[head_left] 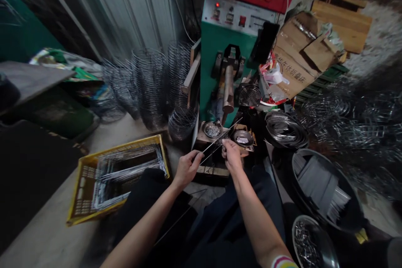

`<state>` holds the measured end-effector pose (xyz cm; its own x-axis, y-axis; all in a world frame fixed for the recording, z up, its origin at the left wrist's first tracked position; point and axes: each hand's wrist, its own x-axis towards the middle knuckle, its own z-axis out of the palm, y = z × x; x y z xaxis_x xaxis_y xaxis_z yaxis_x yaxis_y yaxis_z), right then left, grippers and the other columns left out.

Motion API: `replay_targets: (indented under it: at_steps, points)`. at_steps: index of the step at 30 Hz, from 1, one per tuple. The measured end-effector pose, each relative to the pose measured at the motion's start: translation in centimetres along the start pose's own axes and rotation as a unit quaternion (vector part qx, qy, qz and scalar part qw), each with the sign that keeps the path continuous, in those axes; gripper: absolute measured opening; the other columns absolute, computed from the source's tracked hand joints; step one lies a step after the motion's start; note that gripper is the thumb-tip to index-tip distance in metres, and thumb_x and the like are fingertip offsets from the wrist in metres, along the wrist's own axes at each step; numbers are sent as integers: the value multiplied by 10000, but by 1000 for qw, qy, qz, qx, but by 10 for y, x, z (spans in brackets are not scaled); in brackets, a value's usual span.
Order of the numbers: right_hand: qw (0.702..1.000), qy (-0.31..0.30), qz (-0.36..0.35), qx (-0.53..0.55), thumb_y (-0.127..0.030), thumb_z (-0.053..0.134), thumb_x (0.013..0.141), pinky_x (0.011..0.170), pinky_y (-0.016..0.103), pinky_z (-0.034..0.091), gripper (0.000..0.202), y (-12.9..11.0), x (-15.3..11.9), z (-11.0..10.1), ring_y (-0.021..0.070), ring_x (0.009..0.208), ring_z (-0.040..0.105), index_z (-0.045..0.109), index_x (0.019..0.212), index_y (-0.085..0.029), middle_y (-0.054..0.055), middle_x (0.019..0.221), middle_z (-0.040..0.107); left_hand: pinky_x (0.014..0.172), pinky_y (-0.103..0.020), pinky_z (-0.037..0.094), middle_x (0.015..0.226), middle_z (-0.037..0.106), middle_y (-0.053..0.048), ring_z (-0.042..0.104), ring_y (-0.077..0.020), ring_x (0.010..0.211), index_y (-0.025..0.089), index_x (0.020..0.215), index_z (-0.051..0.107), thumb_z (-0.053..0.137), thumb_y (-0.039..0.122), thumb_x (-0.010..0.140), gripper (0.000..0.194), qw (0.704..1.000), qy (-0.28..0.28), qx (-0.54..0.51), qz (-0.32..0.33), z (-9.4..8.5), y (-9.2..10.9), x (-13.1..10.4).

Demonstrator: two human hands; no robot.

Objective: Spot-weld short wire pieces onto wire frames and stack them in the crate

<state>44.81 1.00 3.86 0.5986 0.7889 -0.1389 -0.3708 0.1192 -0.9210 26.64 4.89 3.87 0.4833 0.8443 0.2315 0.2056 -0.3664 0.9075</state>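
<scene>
My left hand point(187, 170) is closed, thumb and fingers pinching a thin metal wire point(214, 142) that slants up to the right below the machine's arm. To its right, my right hand point(232, 155) is closed in a pinch by the lower part of the wires; what lies between its fingertips is too small to make out. Above both hands is the green spot welder point(228, 88) with a thick metal arm. A small dish of metal bits point(212, 130) sits just beyond my hands, and a second round dish point(243, 138) stands to the right.
A yellow crate point(81, 192) with bent wire frames is at left. Behind it stand stacks of wire rings point(150, 88). At right are a black basin point(354, 201) of straight wires, a steel bowl point(326, 247) of small metal parts, and a cardboard box point(292, 63).
</scene>
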Motion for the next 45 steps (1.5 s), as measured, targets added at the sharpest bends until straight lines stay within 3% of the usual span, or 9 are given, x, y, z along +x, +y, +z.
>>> replay_targets:
  at_steps: [20, 35, 45]
  points:
    - [999, -25, -19, 9, -408, 779, 640, 349, 155, 186, 318, -11, 26, 5, 21, 349, 281, 587, 699, -161, -107, 444, 394, 595, -222, 389, 631, 571, 11, 499, -131, 603, 153, 793, 667, 500, 393, 918, 318, 1000, 25, -6, 10, 0, 8, 19]
    - [999, -42, -26, 10, -423, 792, 628, 351, 171, 184, 354, -14, 41, 11, 22, 342, 264, 536, 655, -180, -114, 438, 377, 632, -227, 406, 668, 621, 0, 546, -144, 650, 148, 794, 673, 490, 414, 924, 349, 999, 29, -5, 13, 1, 2, 35]
    - [1000, -15, -16, -3, -414, 780, 638, 351, 176, 161, 316, -14, 42, 13, 26, 350, 271, 599, 721, -168, -105, 444, 417, 649, -234, 425, 694, 648, -16, 564, -155, 665, 169, 795, 678, 502, 397, 910, 311, 1000, 18, 6, 13, -6, 10, 41]
